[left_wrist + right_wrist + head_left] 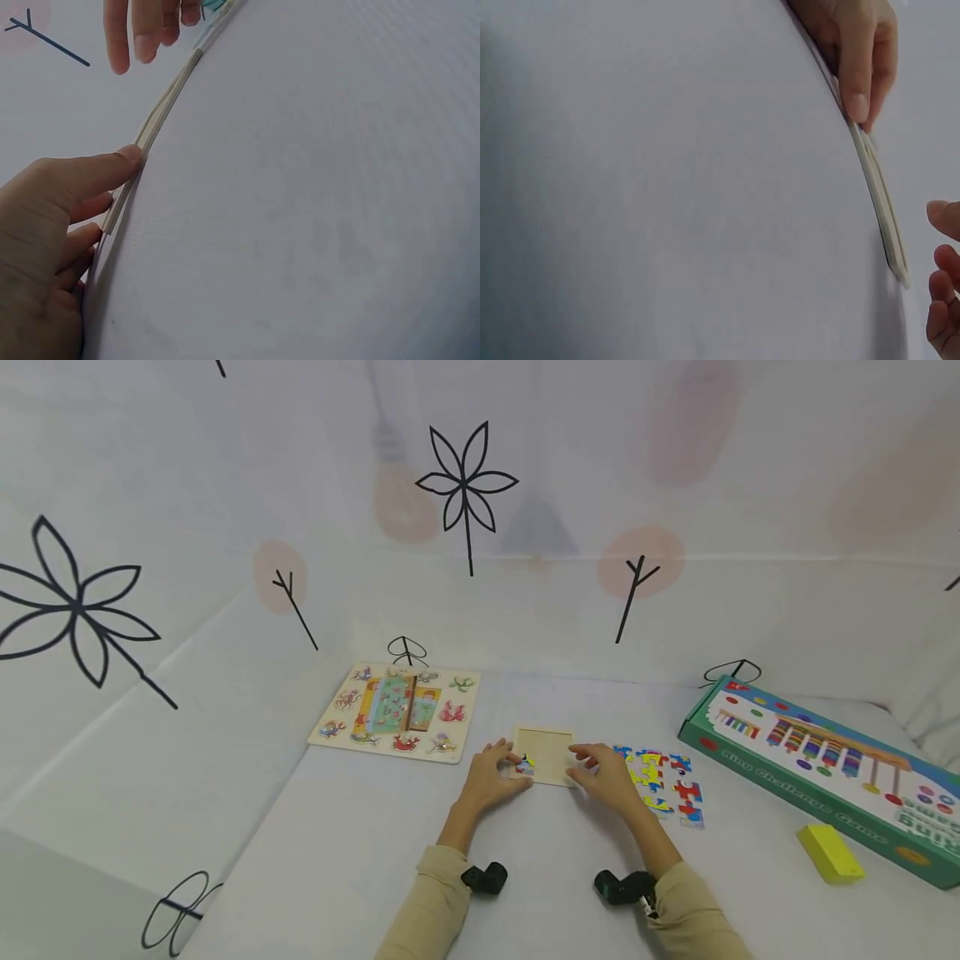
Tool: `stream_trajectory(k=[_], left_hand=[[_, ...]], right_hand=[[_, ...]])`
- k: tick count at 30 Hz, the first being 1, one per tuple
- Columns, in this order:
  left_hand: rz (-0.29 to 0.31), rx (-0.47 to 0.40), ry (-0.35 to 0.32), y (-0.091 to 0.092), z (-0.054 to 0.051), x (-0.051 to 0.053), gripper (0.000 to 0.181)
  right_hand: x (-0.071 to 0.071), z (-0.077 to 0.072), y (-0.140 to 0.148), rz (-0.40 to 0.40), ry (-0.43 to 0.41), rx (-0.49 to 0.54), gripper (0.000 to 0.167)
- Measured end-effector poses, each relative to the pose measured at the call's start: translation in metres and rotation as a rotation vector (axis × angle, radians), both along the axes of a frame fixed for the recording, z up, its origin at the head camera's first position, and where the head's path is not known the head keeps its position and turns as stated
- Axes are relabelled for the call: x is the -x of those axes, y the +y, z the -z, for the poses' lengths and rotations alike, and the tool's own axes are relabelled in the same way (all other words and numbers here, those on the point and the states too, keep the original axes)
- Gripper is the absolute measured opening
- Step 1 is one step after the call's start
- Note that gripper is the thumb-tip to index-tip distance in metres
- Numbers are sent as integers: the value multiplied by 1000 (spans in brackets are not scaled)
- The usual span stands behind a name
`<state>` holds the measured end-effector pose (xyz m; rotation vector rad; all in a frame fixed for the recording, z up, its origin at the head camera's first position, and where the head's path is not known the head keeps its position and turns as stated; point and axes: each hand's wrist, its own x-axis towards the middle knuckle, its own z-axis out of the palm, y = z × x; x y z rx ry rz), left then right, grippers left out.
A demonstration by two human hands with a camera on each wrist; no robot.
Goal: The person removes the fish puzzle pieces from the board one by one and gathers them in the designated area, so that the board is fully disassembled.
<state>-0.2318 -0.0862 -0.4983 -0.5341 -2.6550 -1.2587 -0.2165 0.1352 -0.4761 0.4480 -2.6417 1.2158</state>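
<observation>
A small square wooden puzzle tray (551, 758) lies flat on the white table. Inside its near left corner sits a colourful jigsaw piece (527, 767). My left hand (486, 778) holds the tray at that corner, thumb on the near edge and fingers along the left side. Over the right side of the tray hovers my right hand (611, 783), its fingers loosely bent. The right wrist view shows a gap between that hand and the tray's edge (879, 202), with nothing held. Several loose jigsaw pieces (651, 770) lie to the right, partly behind the right hand.
At the back left lies a wooden picture board (467, 727) with animal figures. A long green Ring Challenge Game box (787, 787) stands along the right side, with a yellow block (830, 854) in front of it. White patterned cloth hangs behind the table.
</observation>
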Motion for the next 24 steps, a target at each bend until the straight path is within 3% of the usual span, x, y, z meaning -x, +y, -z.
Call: stream_trajectory(k=[6,11,18,24], left_hand=[[3,31,-12,-1,1,1,36],[-7,46,23,-1,2,1,41],[-14,106,96,-1,2,1,58],[-9,132,42,-1,0,1,71]], right_hand=[[7,8,-23,-114,63,51,32],[15,17,-36,-183,114,49,32],[12,8,-54,-80,17,-110,22],[12,6,-58,-35,-36,-174,24]])
